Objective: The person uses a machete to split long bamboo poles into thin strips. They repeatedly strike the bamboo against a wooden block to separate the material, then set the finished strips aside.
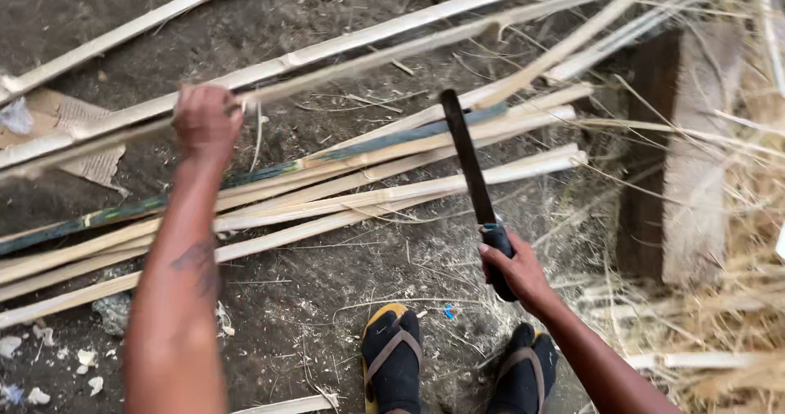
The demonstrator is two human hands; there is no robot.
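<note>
My left hand (206, 121) is stretched out and closed around a long split bamboo strip (392, 54) that runs diagonally from the lower left to the upper right. My right hand (513, 268) grips the dark handle of a long-bladed knife (468, 156), blade pointing up and away over the strips. Below them a pile of split bamboo strips (343, 197) lies on the dirt ground, one of them with a green skin (270, 173). My two feet in dark socks and sandals (392, 357) stand at the bottom edge.
More bamboo poles (123, 31) lie across the top left. A wooden block (683, 152) stands at the right among dry straw and shavings (736, 316). A piece of torn cardboard (78, 132) lies at the left. Small white chips (49, 365) dot the ground.
</note>
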